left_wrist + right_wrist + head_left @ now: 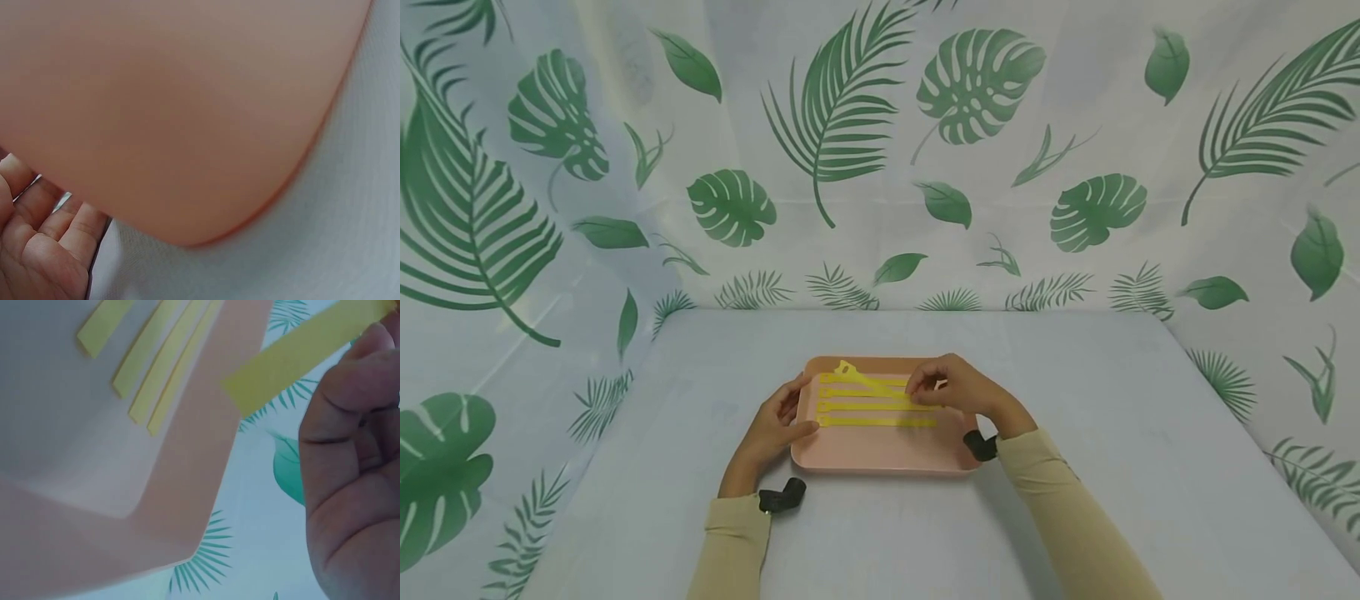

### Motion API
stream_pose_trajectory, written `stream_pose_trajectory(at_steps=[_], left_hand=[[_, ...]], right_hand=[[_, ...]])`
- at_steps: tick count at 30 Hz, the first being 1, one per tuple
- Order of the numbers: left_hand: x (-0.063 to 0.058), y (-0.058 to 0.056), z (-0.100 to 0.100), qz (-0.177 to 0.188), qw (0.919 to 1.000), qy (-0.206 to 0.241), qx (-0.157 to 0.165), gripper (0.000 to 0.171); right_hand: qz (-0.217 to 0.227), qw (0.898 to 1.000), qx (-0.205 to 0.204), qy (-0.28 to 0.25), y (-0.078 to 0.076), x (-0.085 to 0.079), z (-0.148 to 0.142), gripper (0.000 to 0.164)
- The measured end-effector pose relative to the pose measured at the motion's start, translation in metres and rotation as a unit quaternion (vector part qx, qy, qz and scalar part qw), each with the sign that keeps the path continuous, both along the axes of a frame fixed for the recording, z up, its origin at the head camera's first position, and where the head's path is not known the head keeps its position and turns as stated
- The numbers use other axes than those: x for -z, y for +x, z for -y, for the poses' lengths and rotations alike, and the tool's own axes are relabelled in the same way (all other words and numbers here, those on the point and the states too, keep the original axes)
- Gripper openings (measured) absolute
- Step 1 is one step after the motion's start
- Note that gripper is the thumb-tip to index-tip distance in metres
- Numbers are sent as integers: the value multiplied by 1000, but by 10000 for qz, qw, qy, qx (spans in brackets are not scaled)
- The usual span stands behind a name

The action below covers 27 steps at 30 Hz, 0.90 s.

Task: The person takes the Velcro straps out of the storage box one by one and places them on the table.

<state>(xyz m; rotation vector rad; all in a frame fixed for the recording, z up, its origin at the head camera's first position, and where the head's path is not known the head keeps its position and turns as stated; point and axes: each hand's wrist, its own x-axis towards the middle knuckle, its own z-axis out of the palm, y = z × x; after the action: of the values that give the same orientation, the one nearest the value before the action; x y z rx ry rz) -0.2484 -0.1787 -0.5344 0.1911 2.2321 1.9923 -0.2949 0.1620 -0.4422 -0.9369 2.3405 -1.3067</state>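
Note:
My right hand (958, 387) pinches a flat yellow strip (868, 382) above the tray. Its wider head, with a hole in it, points up and to the left. In the right wrist view a plain, square-cut end of the held strip (294, 362) sticks out past the fingers. Several similar yellow strips (880, 422) lie side by side in the pink tray (880, 456), their heads toward its left side. My left hand (772, 423) grips the tray's left side, thumb over the rim and fingers along the outside.
A pale cloth covers the table (1075, 517) around the tray. Behind it and at both sides hangs a white curtain (865, 217) printed with green leaves. Each wrist wears a small black camera mount (782, 496).

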Motion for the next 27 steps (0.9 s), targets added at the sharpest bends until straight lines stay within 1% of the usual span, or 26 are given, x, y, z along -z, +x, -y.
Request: stream_pose_trajectory(at_steps=[8, 13, 17, 22, 27], left_hand=[[1, 0, 0, -12, 9999, 100, 37, 87], [2, -1, 1, -56, 9999, 95, 78, 87], [1, 0, 2, -73, 9999, 94, 104, 87], [1, 0, 2, -111, 9997, 112, 161, 87], [2, 0, 2, -190, 9994, 191, 208, 86]], right_hand=[[-160, 9981, 389, -446, 2, 1, -1, 5], [-140, 9954, 677, -665, 5, -1, -1, 9], [-246, 9926, 873, -812, 8, -2, -1, 7], [-390, 9893, 1088, -888, 9, -2, -2, 6], [-520, 9874, 1259, -804, 12, -2, -4, 8]])
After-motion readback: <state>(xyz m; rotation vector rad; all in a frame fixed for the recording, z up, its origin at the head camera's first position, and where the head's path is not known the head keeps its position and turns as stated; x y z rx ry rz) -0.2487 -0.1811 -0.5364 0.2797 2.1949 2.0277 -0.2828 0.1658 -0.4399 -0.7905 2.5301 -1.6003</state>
